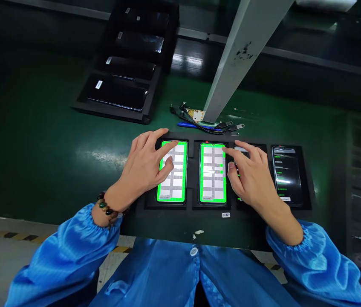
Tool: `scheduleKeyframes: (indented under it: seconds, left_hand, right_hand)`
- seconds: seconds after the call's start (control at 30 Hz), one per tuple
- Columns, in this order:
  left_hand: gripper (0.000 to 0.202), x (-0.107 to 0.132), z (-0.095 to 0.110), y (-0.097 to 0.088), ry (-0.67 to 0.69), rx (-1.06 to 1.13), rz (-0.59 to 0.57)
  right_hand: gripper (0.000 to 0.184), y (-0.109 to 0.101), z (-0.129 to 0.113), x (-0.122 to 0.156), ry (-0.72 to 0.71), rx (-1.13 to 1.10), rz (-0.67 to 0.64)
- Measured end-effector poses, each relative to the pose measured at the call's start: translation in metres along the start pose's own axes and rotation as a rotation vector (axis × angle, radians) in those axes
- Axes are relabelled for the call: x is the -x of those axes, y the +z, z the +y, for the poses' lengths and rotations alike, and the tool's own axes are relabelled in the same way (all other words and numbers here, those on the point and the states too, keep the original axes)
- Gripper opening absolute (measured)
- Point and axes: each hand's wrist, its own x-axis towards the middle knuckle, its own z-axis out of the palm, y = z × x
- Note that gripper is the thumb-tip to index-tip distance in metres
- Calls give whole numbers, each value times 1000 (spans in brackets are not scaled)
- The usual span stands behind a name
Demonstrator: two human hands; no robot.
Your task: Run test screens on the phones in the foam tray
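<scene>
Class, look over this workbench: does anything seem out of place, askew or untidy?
Mostly orderly: the phones sit square in the black tray under the left hand and right hand. Only the loose tangle of cables beside a blue pen behind the tray, and small white scraps at the bench edge, look untidy.

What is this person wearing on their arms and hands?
Both hands, left hand and right hand, are bare: no gloves. The arms are covered by shiny blue sleeves with gathered elastic cuffs, part of a blue coat closed with a round snap at the front. On the left wrist sits a bracelet of dark, brown and green beads.
</scene>
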Motion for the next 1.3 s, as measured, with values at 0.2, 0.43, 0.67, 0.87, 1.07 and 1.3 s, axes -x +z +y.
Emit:
scheduleKeyframes:
  seconds: [0.2,0.43,0.67,0.87,1.07,1.3]
  left_hand:
    - [46,-1,-3,2,35,-4,-18]
    - [46,-3,-2,-1,39,19,-42]
    - [49,-4,-1,2,42,42,-25]
    - [49,-1,3,0,-14,13,18]
    - [44,2,1,-1,1,21,47]
    - [43,24,1,-4,72,53,44]
  right_hand:
    - [45,-8,-14,37,-46,-39,-10]
    - [55,-12,-33,78,-5,-123,-29]
    - [50,-4,-22,50,44,-41,-21]
    - [46,9,-15,4,36,-64,-16]
    - [46,16,-14,-12,-26,-140,-44]
    - [50,9,-20,21,-111,-154,-48]
